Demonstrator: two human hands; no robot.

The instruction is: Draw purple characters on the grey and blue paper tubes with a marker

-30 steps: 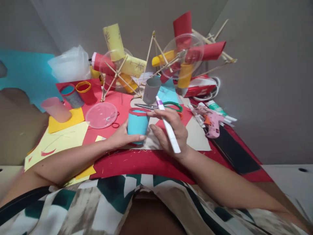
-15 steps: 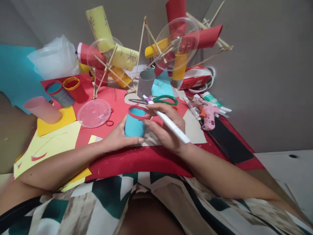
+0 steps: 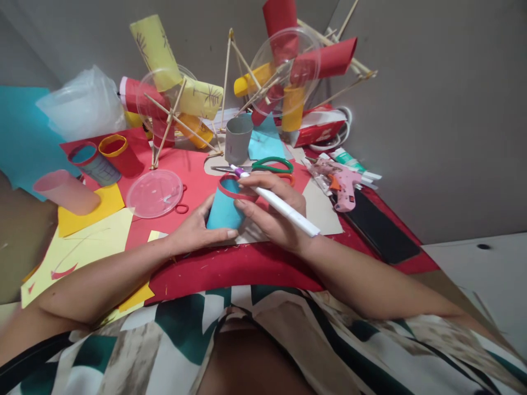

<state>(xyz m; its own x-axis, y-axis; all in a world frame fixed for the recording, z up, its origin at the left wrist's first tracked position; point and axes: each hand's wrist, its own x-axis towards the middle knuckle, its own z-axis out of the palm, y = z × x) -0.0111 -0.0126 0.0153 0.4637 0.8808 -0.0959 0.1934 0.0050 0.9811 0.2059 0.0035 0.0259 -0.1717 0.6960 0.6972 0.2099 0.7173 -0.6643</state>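
A blue paper-covered tube [image 3: 225,212] with a red rim strip [image 3: 231,192] is gripped by my left hand [image 3: 197,226], thumb along its near lower side. My right hand [image 3: 280,216] holds a white glue pen with a purple tip [image 3: 284,208] between thumb and fingers, and those fingertips also touch the red strip. The strip's right end sticks out past the tube under my right fingers. Just behind are green-handled scissors [image 3: 272,164], partly hidden by my right hand, and a grey cardboard tube [image 3: 239,141] standing upright.
Two stick-and-paper wheels with clear plastic discs [image 3: 164,104] [image 3: 284,71] stand at the back. Decorated tubes [image 3: 96,164] and a pink cup [image 3: 66,192] are at left, near a clear lid [image 3: 154,193]. A pink glue gun [image 3: 341,184] and a black phone [image 3: 381,227] lie at right.
The view has shifted slightly. The blue tube is tilted a little more, and the red strip sits closer around its rim. Both hands keep their holds.
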